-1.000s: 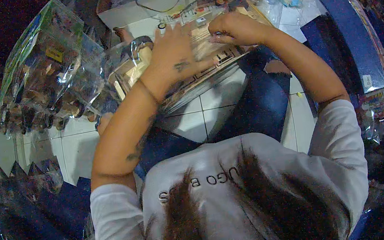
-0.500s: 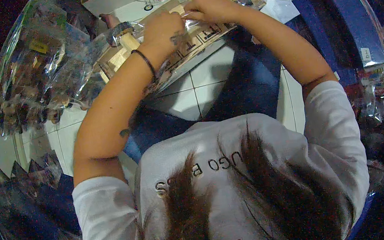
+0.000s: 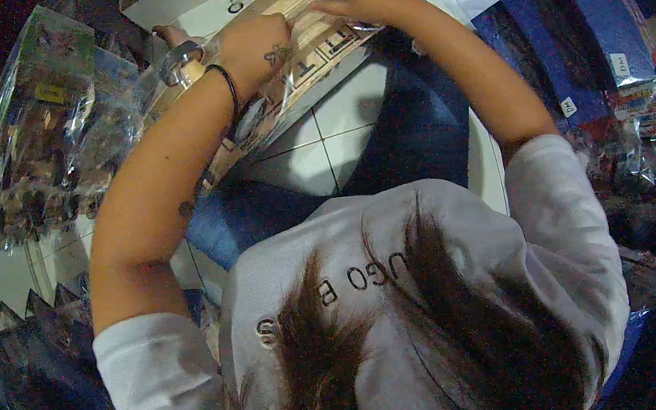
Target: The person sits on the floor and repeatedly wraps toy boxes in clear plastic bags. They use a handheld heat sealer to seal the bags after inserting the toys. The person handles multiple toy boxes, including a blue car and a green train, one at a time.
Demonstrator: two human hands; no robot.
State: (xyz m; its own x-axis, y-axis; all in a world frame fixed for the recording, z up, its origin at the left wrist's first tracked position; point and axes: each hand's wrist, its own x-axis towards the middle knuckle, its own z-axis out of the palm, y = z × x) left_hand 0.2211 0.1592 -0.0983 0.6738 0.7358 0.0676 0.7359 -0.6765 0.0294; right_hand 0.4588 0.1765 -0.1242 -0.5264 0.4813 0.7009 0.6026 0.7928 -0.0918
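Several white floor tiles [image 3: 296, 166] below wooden piece [image 3: 317, 59].

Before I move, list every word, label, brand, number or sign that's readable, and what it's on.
I won't copy wording; by place:
White shirt: large dark lettering, partly covered by hair.
Two small white tags, blue items: short dark writing.
Yellow label, plastic-wrapped package: too blurred.
Wooden item: black marks, unclear whether letters.
Reddish print, far right: too blurred.

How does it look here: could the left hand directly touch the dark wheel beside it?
Probably not directly. The dark wheel is close beside the left hand, but clear plastic appears to lie over it, so that film would likely need moving aside first.
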